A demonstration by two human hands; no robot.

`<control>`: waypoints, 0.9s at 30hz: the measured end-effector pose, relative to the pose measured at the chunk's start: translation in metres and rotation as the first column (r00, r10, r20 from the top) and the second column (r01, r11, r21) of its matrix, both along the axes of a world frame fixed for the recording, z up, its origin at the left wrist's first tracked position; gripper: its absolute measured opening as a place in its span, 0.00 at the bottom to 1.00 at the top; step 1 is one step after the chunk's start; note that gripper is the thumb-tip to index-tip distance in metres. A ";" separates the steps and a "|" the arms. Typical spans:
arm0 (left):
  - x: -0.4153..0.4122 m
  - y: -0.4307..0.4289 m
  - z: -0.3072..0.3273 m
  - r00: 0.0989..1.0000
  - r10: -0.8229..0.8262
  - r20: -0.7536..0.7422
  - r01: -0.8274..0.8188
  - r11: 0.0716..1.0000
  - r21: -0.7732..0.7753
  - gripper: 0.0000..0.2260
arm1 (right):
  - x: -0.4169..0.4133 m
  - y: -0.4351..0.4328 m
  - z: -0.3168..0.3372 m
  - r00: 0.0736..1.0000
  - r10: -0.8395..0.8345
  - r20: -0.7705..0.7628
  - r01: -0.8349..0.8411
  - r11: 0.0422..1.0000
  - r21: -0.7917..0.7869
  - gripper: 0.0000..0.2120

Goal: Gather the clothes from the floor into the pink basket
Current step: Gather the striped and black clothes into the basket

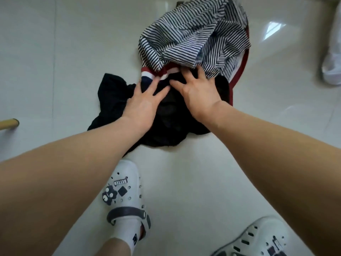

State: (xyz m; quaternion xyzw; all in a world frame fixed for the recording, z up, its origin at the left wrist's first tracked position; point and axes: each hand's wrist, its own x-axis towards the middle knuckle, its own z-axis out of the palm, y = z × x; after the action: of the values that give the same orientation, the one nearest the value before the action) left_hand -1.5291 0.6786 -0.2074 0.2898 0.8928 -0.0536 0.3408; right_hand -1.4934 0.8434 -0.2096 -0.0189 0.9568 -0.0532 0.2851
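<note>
A heap of clothes lies on the pale tiled floor ahead of me. On top at the back is a black-and-white striped garment (193, 36). Under it shows a dark red piece with white and navy bands (147, 73). A black garment (166, 124) spreads out in front. My left hand (144, 102) lies flat on the black cloth with fingers spread. My right hand (197, 91) rests beside it, fingers spread, fingertips at the edge of the striped garment. Neither hand has closed on cloth. No pink basket is in view.
My feet in white clogs stand close to the heap, the left clog (125, 193) and the right clog (258, 239). A wooden leg end (9, 123) pokes in at the left edge. Something white (332, 61) sits at the right edge.
</note>
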 end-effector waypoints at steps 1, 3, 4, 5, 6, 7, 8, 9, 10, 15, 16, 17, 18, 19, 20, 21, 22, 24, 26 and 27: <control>0.002 0.000 0.005 1.000 -0.007 -0.025 0.008 0.999 0.036 0.31 | 0.004 -0.002 0.004 0.999 -0.027 -0.039 0.024 0.998 -0.055 0.21; 0.006 -0.001 0.023 0.999 -0.013 -0.037 0.017 0.995 0.101 0.24 | 0.018 -0.007 0.014 0.993 -0.083 -0.083 0.071 0.988 -0.137 0.15; 0.010 0.000 0.037 0.999 -0.018 -0.031 0.022 0.992 0.126 0.22 | 0.028 -0.009 0.026 0.988 -0.124 -0.089 0.108 0.980 -0.164 0.13; 0.014 0.000 0.049 0.999 -0.016 -0.032 0.020 0.988 0.153 0.22 | 0.038 -0.011 0.033 0.980 -0.176 -0.094 0.155 0.969 -0.194 0.11; 0.017 0.000 0.061 0.999 -0.014 -0.042 0.022 0.982 0.185 0.23 | 0.047 -0.011 0.044 0.969 -0.227 -0.098 0.201 0.955 -0.219 0.08; 0.021 0.001 0.076 0.998 -0.020 -0.063 0.033 0.973 0.230 0.25 | 0.057 -0.008 0.058 0.953 -0.279 -0.118 0.243 0.937 -0.249 0.06; 0.024 0.004 0.093 0.996 -0.031 -0.086 0.053 0.960 0.274 0.27 | 0.066 -0.005 0.074 0.932 -0.337 -0.130 0.294 0.917 -0.269 0.07; 0.028 0.008 0.113 0.992 -0.045 -0.114 0.079 0.945 0.317 0.30 | 0.076 0.000 0.094 0.908 -0.395 -0.138 0.346 0.894 -0.284 0.08; 0.029 0.019 0.140 0.986 -0.065 -0.152 0.117 0.924 0.365 0.31 | 0.084 0.012 0.123 0.877 -0.454 -0.156 0.398 0.870 -0.291 0.10; 0.039 0.072 0.234 0.957 -0.088 -0.277 0.224 0.833 0.507 0.31 | 0.114 0.050 0.236 0.742 -0.616 -0.262 0.523 0.778 -0.348 0.17; 0.041 0.087 0.254 0.954 -0.099 -0.283 0.240 0.819 0.522 0.30 | 0.119 0.061 0.259 0.719 -0.638 -0.275 0.544 0.763 -0.350 0.17; 0.042 0.100 0.270 0.949 -0.111 -0.295 0.260 0.805 0.534 0.28 | 0.124 0.072 0.279 0.694 -0.658 -0.292 0.562 0.748 -0.352 0.17; 0.045 0.116 0.291 0.945 -0.125 -0.303 0.279 0.790 0.546 0.26 | 0.129 0.084 0.300 0.661 -0.681 -0.314 0.580 0.730 -0.362 0.18; 0.048 0.131 0.311 0.937 -0.144 -0.318 0.307 0.772 0.557 0.24 | 0.135 0.096 0.321 0.621 -0.703 -0.347 0.597 0.711 -0.372 0.18; 0.052 0.147 0.329 0.931 -0.159 -0.329 0.328 0.759 0.562 0.24 | 0.141 0.108 0.340 0.583 -0.718 -0.379 0.609 0.696 -0.380 0.19; 0.057 0.162 0.351 0.925 -0.172 -0.338 0.347 0.745 0.570 0.24 | 0.149 0.119 0.363 0.547 -0.731 -0.407 0.624 0.681 -0.384 0.20; 0.062 0.178 0.371 0.922 -0.184 -0.340 0.359 0.732 0.579 0.24 | 0.156 0.130 0.383 0.512 -0.737 -0.441 0.634 0.671 -0.385 0.21; 0.075 0.211 0.410 0.920 -0.188 -0.344 0.371 0.702 0.608 0.25 | 0.175 0.155 0.421 0.443 -0.747 -0.495 0.659 0.646 -0.385 0.21; 0.088 0.235 0.436 0.923 -0.192 -0.332 0.369 0.682 0.632 0.28 | 0.191 0.173 0.446 0.387 -0.739 -0.552 0.674 0.635 -0.377 0.20; 0.100 0.256 0.456 0.921 -0.208 -0.330 0.382 0.654 0.653 0.31 | 0.207 0.188 0.467 0.346 -0.739 -0.577 0.691 0.617 -0.376 0.20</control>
State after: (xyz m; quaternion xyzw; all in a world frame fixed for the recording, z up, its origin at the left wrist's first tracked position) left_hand -1.4295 0.9342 0.2486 0.5315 0.8175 0.2044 0.0865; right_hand -1.2862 1.0311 0.2574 0.3728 0.8963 -0.1923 -0.1437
